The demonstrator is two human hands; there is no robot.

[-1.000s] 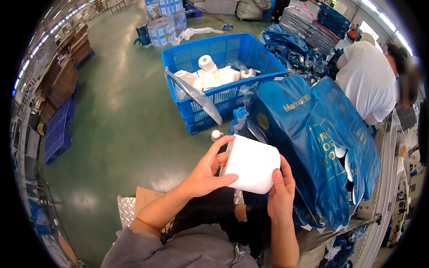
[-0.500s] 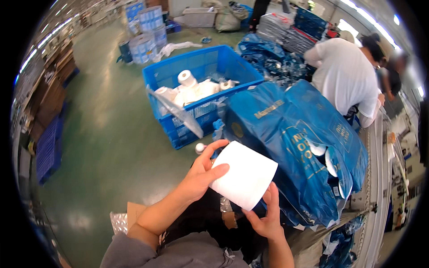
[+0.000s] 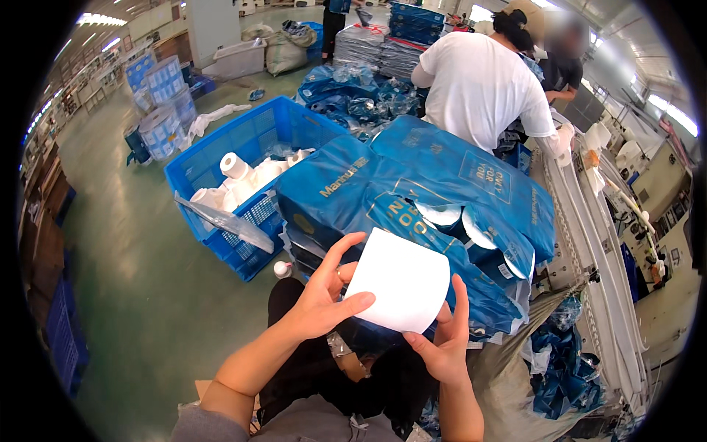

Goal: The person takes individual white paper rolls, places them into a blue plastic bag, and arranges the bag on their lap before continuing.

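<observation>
Between both hands I hold a white toilet paper roll (image 3: pixel 401 281), its smooth side facing up. My left hand (image 3: pixel 328 289) grips its left side, thumb on the front face and fingers around the far edge. At the lower right my right hand (image 3: pixel 445 330) supports it, thumb underneath and fingers along the side. Just beyond the roll lies a big blue plastic pack (image 3: pixel 346 177), torn open on its near side, where white rolls (image 3: pixel 480 230) show through. A small white bottle-like object (image 3: pixel 282 269) is left of my left hand, on the floor.
A blue plastic crate (image 3: pixel 184 166) with loose white rolls (image 3: pixel 235 166) stands left of the pack. A person in a white shirt (image 3: pixel 482 85) bends over at the far right, beside a conveyor (image 3: pixel 582 243). An open sack (image 3: pixel 508 376) of blue wrapping is at the near right.
My view has turned to the right, so the crate and pack sit further left. The roll stays in both hands and is tilted slightly differently.
</observation>
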